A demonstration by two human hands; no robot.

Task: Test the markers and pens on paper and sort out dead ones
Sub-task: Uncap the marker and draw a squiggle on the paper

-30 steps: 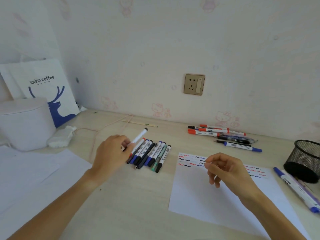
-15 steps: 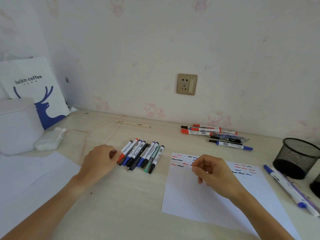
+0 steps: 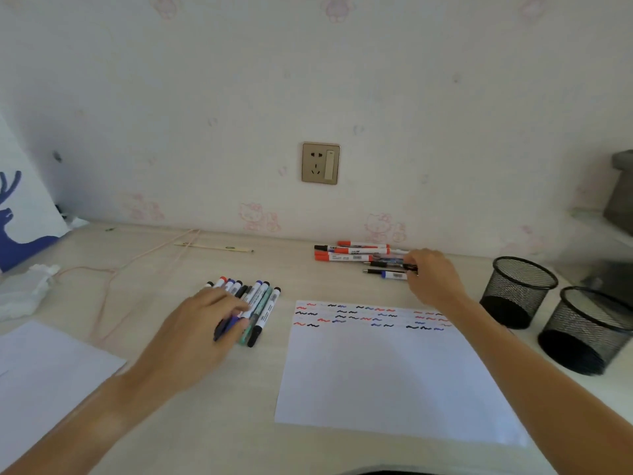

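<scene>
A row of several capped markers (image 3: 263, 303) lies side by side at the desk's middle. My left hand (image 3: 198, 327) lies flat on the near end of that row, fingers spread over the caps, gripping none. To the right sits a white paper (image 3: 383, 371) with red, black and blue test squiggles (image 3: 370, 317) along its top. Behind it, near the wall, is a loose pile of markers and pens (image 3: 352, 252). My right hand (image 3: 431, 279) reaches into that pile, and its fingertips pinch the end of a black pen (image 3: 387, 264) that still lies on the desk.
Two black mesh cups (image 3: 517, 289) (image 3: 589, 330) stand at the right. Another white sheet (image 3: 44, 371), a crumpled tissue (image 3: 24, 293) and a pink cord (image 3: 102, 279) lie at the left. A white bag with a blue deer (image 3: 20, 214) leans at the far left. A thin stick (image 3: 212, 247) lies by the wall.
My left hand laid its marker into the row and now rests on it. My right hand left the paper and moved back to the pen pile. The view shifted right.
</scene>
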